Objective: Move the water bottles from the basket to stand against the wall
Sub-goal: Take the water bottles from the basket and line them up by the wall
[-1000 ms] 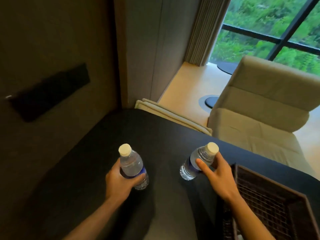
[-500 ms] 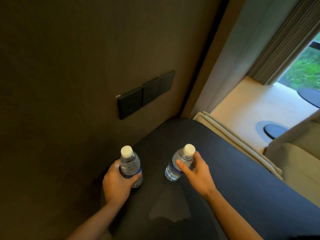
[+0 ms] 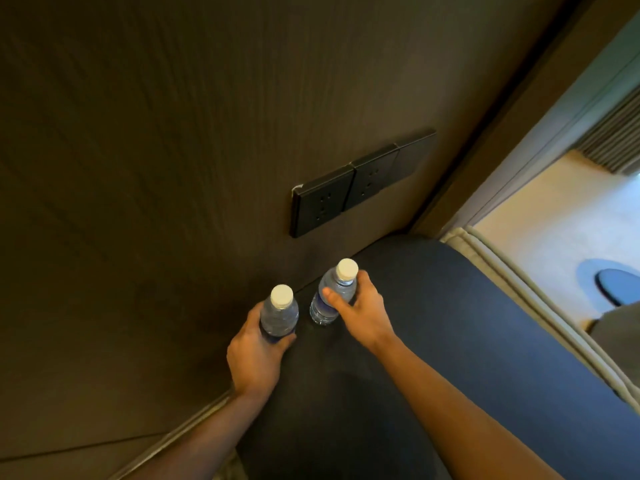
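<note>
Against the wall: both bottles sit low at the foot of the dark panel, right where I want them standing.
Left bottle [image 3: 279,311]: upright, white cap up, close to the wall [image 3: 173,168]; I can't tell if its base is down yet, my fingers hide it.
Left hand [image 3: 254,356]: wrapped firmly round the lower body, thumb on the wall side, so I can steer the base in.
Right bottle [image 3: 334,294]: tilted, cap leaning away from me to the right, base near or on the dark tabletop [image 3: 450,358], just beside its partner.
Right hand [image 3: 363,313]: clamped on the upper body below the cap, thumb across the front; a high hold, I reckon, to swing it vertical.
Gap: the two bottles are near each other, apparently not touching.
Outlets [image 3: 353,188]: black socket strip on the wall above the bottles, well clear.
Basket: not in view.
Next: straighten the right one, then let go, I'd judge.
</note>
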